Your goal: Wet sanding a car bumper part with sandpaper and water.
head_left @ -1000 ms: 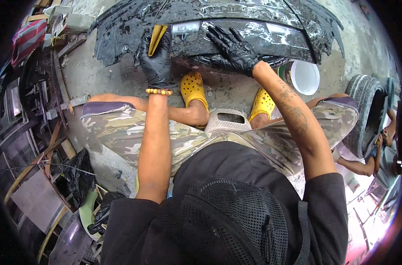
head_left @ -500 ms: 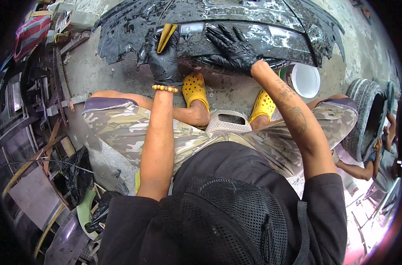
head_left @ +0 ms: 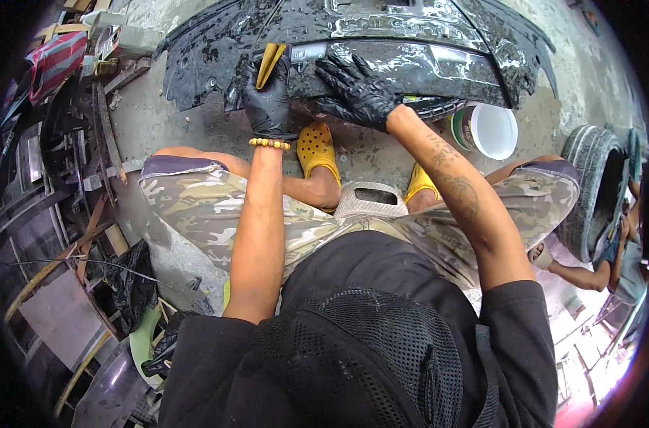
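A wet black car bumper [head_left: 403,64] lies on the concrete in front of me, its surface shining with water and spotted with dark residue. My left hand [head_left: 269,110], in a black glove, rests at the bumper's near edge. Between its fingers is pinched a folded yellow-brown piece of sandpaper [head_left: 270,64], standing up from the glove. To the right of it my right hand [head_left: 360,93], gloved the same way, lies flat on the bumper's near panel with fingers stretched toward the left. Nothing shows in the right hand; what is under its palm is hidden.
A white bucket [head_left: 492,132] sits beyond my right foot, near the bumper. Farther right stands a tyre [head_left: 588,192], with another person [head_left: 595,274] beside it. Scrap parts and wood strips [head_left: 67,235] crowd the left. Yellow clogs [head_left: 316,151] are on my feet.
My right hand has slid left and slightly nearer along the bumper, closer to my left hand. The left hand keeps its grip on the sandpaper and has hardly moved.
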Demonstrator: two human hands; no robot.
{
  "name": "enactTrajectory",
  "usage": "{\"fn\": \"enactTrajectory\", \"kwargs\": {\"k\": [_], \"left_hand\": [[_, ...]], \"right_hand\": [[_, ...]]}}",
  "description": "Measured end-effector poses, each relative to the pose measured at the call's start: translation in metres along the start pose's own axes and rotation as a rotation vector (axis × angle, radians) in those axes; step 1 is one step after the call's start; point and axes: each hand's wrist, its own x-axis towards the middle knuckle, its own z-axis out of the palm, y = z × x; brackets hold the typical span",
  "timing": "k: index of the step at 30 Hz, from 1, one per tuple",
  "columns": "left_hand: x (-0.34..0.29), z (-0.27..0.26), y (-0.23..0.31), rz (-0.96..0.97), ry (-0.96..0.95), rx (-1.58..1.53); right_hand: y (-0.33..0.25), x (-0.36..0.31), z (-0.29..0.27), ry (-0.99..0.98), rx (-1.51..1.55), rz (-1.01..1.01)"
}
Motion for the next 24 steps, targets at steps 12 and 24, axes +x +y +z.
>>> {"fn": "enactTrajectory", "kwargs": {"k": [12,24], "left_hand": [[-0.005,0.000,0.001,-0.220,-0.030,0.225],[0.004,0.016,-0.004,-0.176,0.038,0.059]], "right_hand": [[0.043,-0.064,-0.028,0.089,-0.034,0.367],[0.018,-0.099,-0.038,-0.050,-0.057,0.312]]}}
